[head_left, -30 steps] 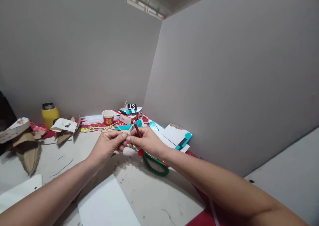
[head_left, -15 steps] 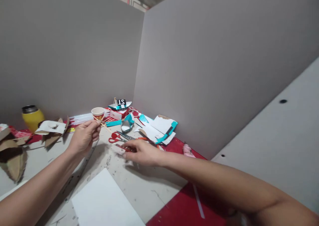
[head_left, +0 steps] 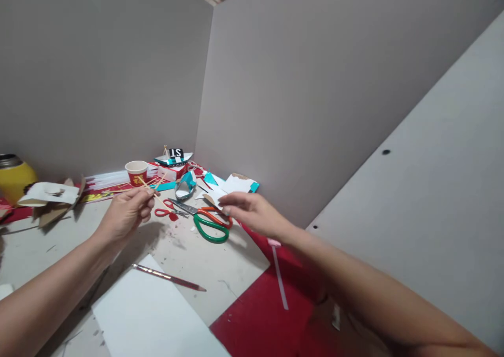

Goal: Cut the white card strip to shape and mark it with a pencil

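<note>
Thin wooden sticks point(head_left: 158, 181), crossing one another, are pinched in the fingertips of my left hand point(head_left: 128, 210) above the table. My right hand point(head_left: 255, 215) is at the white cardboard pieces point(head_left: 238, 182), thumb and fingers closing on the edge of one with a brown underside; the hand covers part of it. Below that hand lie large scissors point(head_left: 210, 230) with one green and one orange handle. Small red-handled scissors point(head_left: 167, 210) rest beside their blades. A pencil point(head_left: 169, 278) lies across the white sheet point(head_left: 145, 315) near me.
At the back stand a paper cup point(head_left: 136, 174) and a small boat model point(head_left: 175, 157) on a red-and-white box point(head_left: 171, 173). A teal-and-white cardboard boat point(head_left: 185, 185) sits nearby. Cut cardboard point(head_left: 53, 199) and a yellow bottle point(head_left: 16, 181) are at left. Grey panels point(head_left: 315, 84) rise behind.
My right hand has moved away from beside the small scissors to the cardboard pieces at the right. A pencil now lies on the white sheet. My left hand still holds the sticks. The view has shifted right.
</note>
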Demonstrator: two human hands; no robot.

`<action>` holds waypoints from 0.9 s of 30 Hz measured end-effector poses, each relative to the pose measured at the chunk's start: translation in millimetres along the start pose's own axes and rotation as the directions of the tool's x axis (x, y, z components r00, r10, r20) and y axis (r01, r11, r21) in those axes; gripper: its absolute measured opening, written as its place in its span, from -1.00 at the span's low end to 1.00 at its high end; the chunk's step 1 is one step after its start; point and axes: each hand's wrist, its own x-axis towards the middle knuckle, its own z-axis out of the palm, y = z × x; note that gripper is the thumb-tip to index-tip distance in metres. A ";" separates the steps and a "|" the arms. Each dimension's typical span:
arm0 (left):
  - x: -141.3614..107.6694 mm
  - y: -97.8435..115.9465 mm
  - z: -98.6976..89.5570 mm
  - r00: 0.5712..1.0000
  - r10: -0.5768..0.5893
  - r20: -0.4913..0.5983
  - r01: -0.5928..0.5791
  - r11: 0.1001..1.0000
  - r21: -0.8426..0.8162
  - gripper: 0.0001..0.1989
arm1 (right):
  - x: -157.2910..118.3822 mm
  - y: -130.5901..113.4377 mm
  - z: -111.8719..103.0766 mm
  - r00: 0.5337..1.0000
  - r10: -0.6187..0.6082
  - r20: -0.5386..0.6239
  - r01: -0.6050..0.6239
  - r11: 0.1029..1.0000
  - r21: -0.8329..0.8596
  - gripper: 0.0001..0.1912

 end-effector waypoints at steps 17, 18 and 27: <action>-0.4 -3.8 6.2 0.967 -0.238 -0.092 0.243 0.969 0.043 -0.92 | -99.8 74.7 -61.6 0.926 0.364 -0.102 -0.334 0.661 -0.672 -0.76; -0.8 -4.1 6.6 0.965 -0.249 -0.084 0.254 0.966 0.049 -0.92 | -102.6 80.0 -60.5 0.926 0.364 -0.100 -0.332 0.656 -0.678 -0.76; -0.5 -11.2 4.8 0.973 -0.224 -0.050 0.228 0.968 0.101 -0.88 | -104.5 98.8 -68.9 0.949 0.261 -0.176 -0.311 0.861 -0.402 -0.65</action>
